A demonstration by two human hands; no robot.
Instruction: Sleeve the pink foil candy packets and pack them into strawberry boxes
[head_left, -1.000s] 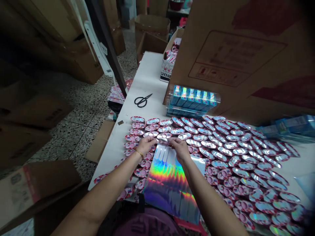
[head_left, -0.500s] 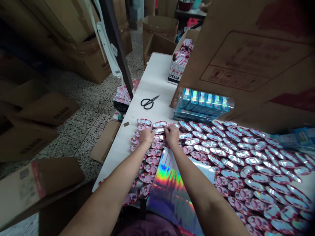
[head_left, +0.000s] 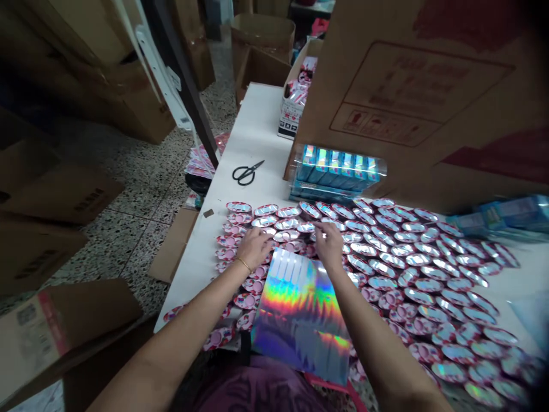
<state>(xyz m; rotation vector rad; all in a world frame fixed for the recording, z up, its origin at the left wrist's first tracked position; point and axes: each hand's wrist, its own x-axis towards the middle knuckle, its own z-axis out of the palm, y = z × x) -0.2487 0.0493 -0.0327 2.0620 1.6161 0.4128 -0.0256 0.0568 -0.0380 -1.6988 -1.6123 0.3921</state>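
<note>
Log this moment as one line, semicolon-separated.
left hand: over oval packs, grip unclear; right hand: over oval packs, grip unclear; holographic sheet: between forearms; black-handled scissors: on white table

**Packs [head_left: 392, 261] in rows across the table [head_left: 257, 134]**

A sheet [head_left: 300, 320] lies at the near side, with packs left, right and behind it. Scissors [head_left: 253, 170] lie behind them, at left. A carton [head_left: 407, 97] stands behind the rows, boxes [head_left: 334, 169] in front of it. More cartons [head_left: 94, 197] stand on the floor [head_left: 158, 189], left.
</note>
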